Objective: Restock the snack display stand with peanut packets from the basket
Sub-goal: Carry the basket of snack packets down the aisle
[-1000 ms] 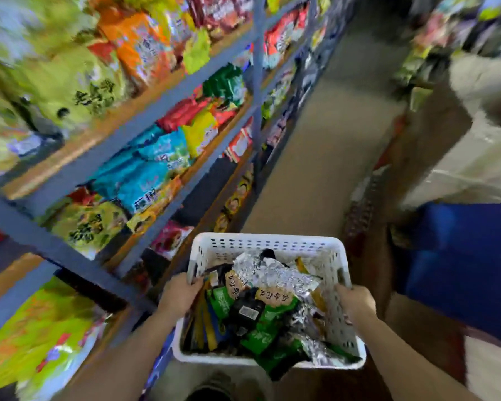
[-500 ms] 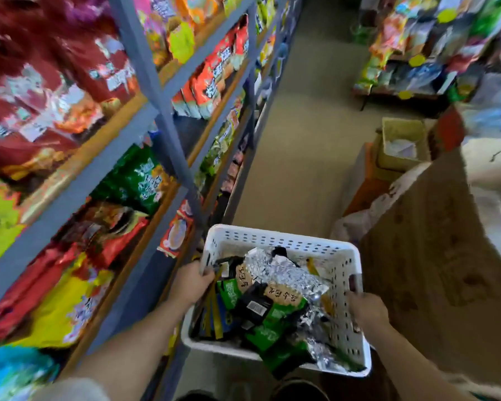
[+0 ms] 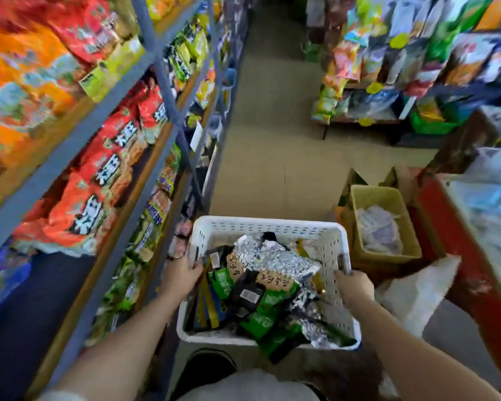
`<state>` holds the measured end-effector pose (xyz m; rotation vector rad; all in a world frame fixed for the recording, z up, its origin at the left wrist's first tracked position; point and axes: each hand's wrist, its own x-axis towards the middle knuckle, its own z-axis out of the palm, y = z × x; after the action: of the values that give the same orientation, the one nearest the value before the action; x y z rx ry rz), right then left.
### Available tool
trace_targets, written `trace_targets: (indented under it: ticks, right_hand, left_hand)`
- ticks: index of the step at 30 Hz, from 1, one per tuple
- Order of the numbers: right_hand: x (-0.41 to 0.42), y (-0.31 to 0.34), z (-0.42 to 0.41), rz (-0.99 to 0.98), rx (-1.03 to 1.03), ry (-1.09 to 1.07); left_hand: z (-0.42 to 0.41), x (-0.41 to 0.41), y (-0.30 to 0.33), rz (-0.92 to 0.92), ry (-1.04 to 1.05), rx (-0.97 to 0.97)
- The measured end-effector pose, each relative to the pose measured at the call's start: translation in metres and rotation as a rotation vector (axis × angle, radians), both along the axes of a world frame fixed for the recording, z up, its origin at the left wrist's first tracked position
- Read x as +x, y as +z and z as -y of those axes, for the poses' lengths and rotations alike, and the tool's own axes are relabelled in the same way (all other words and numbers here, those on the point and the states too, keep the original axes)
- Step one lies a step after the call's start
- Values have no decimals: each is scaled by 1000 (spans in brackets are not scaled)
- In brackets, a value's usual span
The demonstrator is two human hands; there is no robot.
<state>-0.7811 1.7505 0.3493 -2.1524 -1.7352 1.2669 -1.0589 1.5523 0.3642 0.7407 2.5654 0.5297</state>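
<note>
Now we are further along the aisle than a second ago: the shelving [image 3: 104, 157] on our left shows red packets where yellow and teal ones passed, and a tan bin [image 3: 383, 227] has come up on the right. Nearest us, our left hand [image 3: 182, 274] grips the basket [image 3: 268, 227] at its left rim and our right hand [image 3: 355, 286] grips its right rim, fingers curled over each edge as before. The peanut packets [image 3: 268, 299], green and foil, lie heaped inside, one hanging over the near edge. None has left the basket, so we judge restocking has not begun. Farther off, a display stand [image 3: 368, 123] sits at the right of the aisle; whether it is our target, we cannot tell.
</note>
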Motion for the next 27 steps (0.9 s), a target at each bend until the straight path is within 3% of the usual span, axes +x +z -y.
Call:
trace_targets:
  ticks: [8,15,27]
  right_hand:
    - [-121,-30,-212,-7,-31,-116]
    - [-191,-16,-383,-18,-65,-366]
    - [-212,-39,-734,-119,-110,-647]
  left_hand:
    - [-242,-138,-57,96,-49,-6]
    - [-507,-248,-18,157,-342,-38]
    - [-937,-274,-32,92,-550,-116]
